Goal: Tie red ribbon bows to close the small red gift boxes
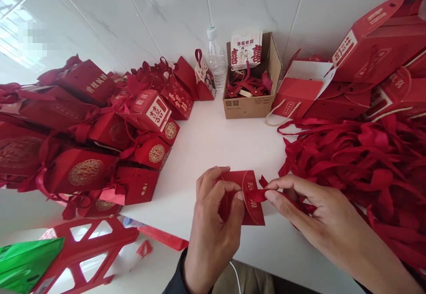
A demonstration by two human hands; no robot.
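Note:
A small red gift box (pixel 250 215) with gold lettering on its curved flap lies at the table's front edge. My left hand (pixel 218 216) grips it from the left, thumb and fingers closed on its top. From the flap a red ribbon (pixel 257 195) runs to the right. My right hand (pixel 301 203) pinches that ribbon between thumb and forefinger, just right of the box. Part of the ribbon is hidden under my right fingers. A big heap of loose red ribbons (pixel 359 161) lies beside and beyond my right hand.
Finished-looking red gift boxes (pixel 89 170) crowd the left side. At the back stand a clear bottle (pixel 217 59) and a cardboard box (pixel 248 107) holding ribbon pieces and printed cards. Larger red boxes (pixel 356 63) fill the back right. A red plastic stool (pixel 89 241) is at lower left.

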